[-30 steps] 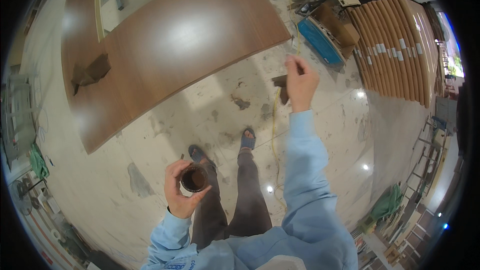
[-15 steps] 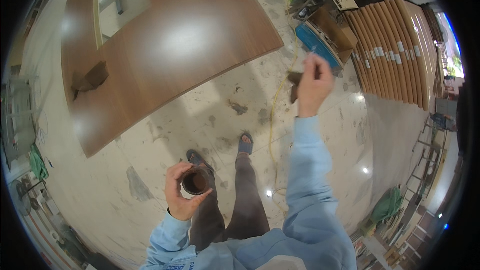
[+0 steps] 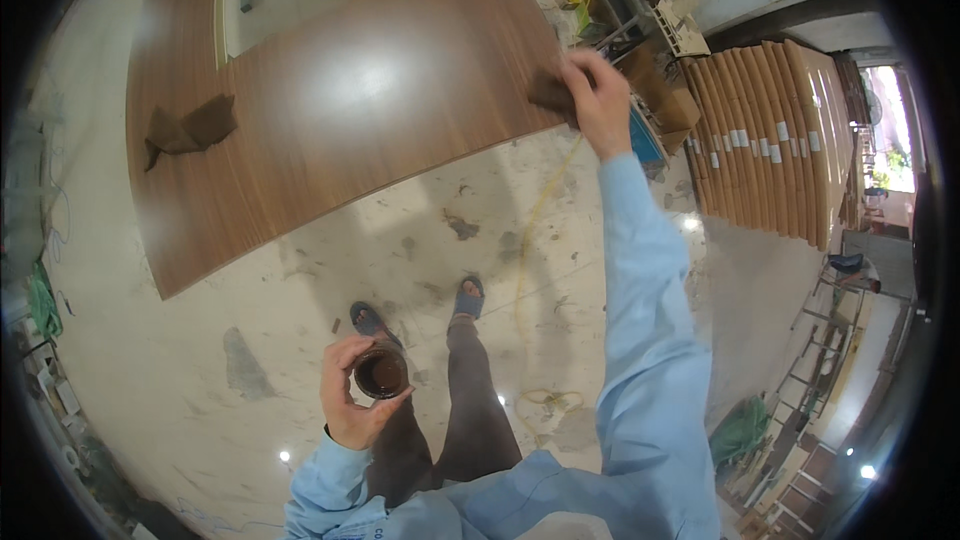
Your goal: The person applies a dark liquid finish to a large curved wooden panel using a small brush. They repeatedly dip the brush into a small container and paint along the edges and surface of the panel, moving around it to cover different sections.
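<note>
In my left hand (image 3: 345,402), low in front of my body, is a small round dark jar (image 3: 381,398) with brown liquid inside. The fingers wrap its side and the mouth faces up. My right hand (image 3: 598,100) is stretched far forward, its fingers pinching a dark brown cloth (image 3: 550,90). That cloth hangs over the right corner of a large wood-grain panel (image 3: 400,110); whether it touches the surface I cannot tell. Another crumpled brown cloth (image 3: 195,127) lies on the panel's left part. A rectangular opening is cut through the panel's far side.
Stacked brown boards (image 3: 755,140) lean at the right, beside an open cardboard box (image 3: 665,90). A yellow cord (image 3: 530,240) runs over the stained floor, coiling near my feet. Green sacking (image 3: 740,432) and metal frames (image 3: 810,420) stand at the lower right.
My right hand has moved forward and left with the brown cloth, from above the floor to the panel's right corner. The jar stays in my left hand. The whole view has shifted slightly.
</note>
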Tool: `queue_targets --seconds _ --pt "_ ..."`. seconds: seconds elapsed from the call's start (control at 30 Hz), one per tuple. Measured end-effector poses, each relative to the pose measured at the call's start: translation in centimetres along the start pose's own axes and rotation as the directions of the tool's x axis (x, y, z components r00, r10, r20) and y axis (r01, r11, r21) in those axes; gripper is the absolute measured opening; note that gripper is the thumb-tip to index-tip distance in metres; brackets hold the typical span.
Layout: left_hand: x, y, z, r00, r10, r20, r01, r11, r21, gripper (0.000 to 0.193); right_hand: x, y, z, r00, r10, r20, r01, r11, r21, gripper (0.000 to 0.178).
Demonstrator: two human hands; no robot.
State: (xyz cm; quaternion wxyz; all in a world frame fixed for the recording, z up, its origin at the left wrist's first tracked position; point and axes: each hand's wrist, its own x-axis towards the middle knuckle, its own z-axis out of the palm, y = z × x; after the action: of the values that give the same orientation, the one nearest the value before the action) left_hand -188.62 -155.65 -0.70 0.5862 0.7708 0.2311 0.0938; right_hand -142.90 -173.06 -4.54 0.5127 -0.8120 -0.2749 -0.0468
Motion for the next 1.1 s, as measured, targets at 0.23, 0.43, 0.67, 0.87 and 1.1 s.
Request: queue_targets --seconds 0.23,0.43,0.67,0.87,1.1 --pt "0.0 -0.8 -1.3 0.999 -0.012 -0.039 0.012 1.0 -0.007 0.077 -9.3 -4.6 -4.4 0.966 0.153 -0.209 -0.13 0.984 0.119 0.014" --pt "-0.4 -1.2 -2.1 0.999 0.013 -0.034 -0.012 1.0 0.014 0.077 -0.9 -3.6 1.1 0.966 -0.02 -0.258 0.018 1.0 -0.011 0.013" --pt "-2.5 -2.9 -5.3 0.998 -0.037 -0.043 0.036 0.999 -0.034 0.077 -8.6 -10.3 13.0 0.986 -0.076 -0.148 0.064 0.995 -0.081 0.009" --pt "-5.1 -4.3 -8.7 0.998 -0.04 -0.052 0.042 0.999 0.028 0.073 -16.5 -22.9 31.4 0.93 -0.366 0.036 0.285 0.777 0.561 0.017" --pt "-7.3 -5.4 -12.9 0.998 -0.032 -0.052 0.036 0.997 0.063 0.071 -21.0 -28.2 29.2 0.895 -0.363 0.26 0.173 0.819 0.547 0.019"
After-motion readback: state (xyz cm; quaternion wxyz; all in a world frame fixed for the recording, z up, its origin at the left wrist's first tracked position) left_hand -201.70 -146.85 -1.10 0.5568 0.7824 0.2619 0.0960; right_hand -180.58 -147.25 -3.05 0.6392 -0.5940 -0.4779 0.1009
